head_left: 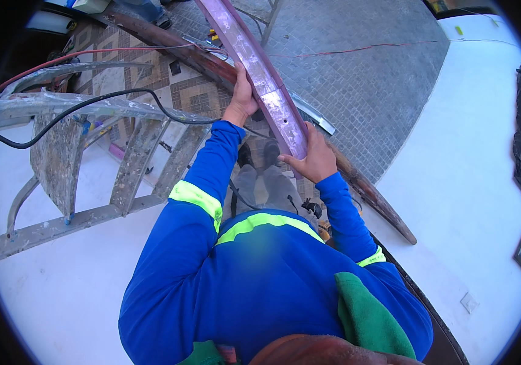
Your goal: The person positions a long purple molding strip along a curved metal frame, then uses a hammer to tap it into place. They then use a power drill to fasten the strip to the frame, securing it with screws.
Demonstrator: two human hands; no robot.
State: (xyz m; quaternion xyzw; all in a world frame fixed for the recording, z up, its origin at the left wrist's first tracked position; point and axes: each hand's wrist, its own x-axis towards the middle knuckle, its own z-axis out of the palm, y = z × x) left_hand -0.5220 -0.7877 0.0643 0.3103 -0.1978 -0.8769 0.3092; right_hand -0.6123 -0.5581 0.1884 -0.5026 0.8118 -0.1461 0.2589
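A long purple channel (263,76) with a shiny, silvery inner face slants from the top of the view down towards my body. My left hand (243,94) is closed round its left edge, fingers partly hidden by it. Close to the near end, my right hand (318,154) grips the right edge, its thumb lying across the lower tip. A single small dark hole shows in the inner face. The channel is held above my feet, and its far end runs out of the picture.
To the left stands a paint-spattered metal stepladder (139,159) with a black cable (90,103) draped over it. A worn wooden beam (375,198) crosses below the channel, beside a silvery metal strip (318,115). White wall (455,164) rises at right; grey paving (358,85) lies ahead.
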